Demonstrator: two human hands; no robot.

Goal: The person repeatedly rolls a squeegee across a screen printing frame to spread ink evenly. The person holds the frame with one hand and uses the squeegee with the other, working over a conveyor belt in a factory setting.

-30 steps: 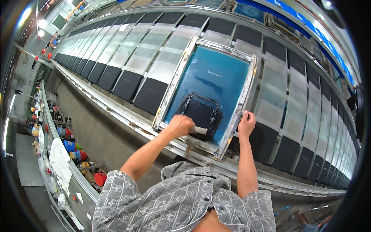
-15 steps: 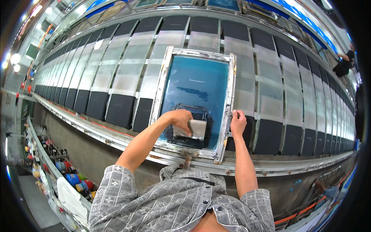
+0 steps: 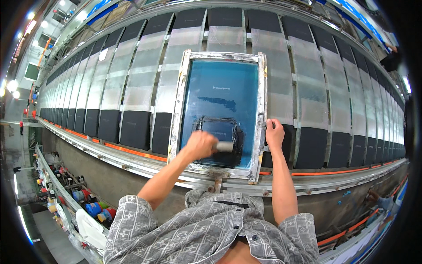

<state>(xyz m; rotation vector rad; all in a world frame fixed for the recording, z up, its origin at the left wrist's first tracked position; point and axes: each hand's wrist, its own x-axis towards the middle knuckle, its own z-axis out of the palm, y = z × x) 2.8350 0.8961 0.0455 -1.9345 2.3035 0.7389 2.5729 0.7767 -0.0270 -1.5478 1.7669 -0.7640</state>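
A screen printing frame [image 3: 174, 105] with whitish, ink-stained metal sides lies across the long table, its blue mesh [image 3: 224, 75] stretched inside. My left hand [image 3: 201, 144] is closed around a short grey squeegee [image 3: 225, 147], which is held over the lower part of the mesh. Black ink [image 3: 238, 143] is smeared around a rectangular patch there, and a darker streak marks the mesh above it. At the frame's right side, my right hand [image 3: 275, 133] has its fingers pinched at the edge. My fingers hide the exact point of grip.
Rows of flat boards carry dark fabric pieces [image 3: 136, 130] at near and far ends, left and right of the frame. A metal rail [image 3: 198, 186] runs along the table's near edge. Containers [image 3: 94, 208] crowd a shelf at lower left. Another person [image 3: 391, 59] stands at far right.
The squeegee has tipped, so its broad face no longer shows, and my left hand has shifted slightly left and down. My right hand stays at the frame's right edge.
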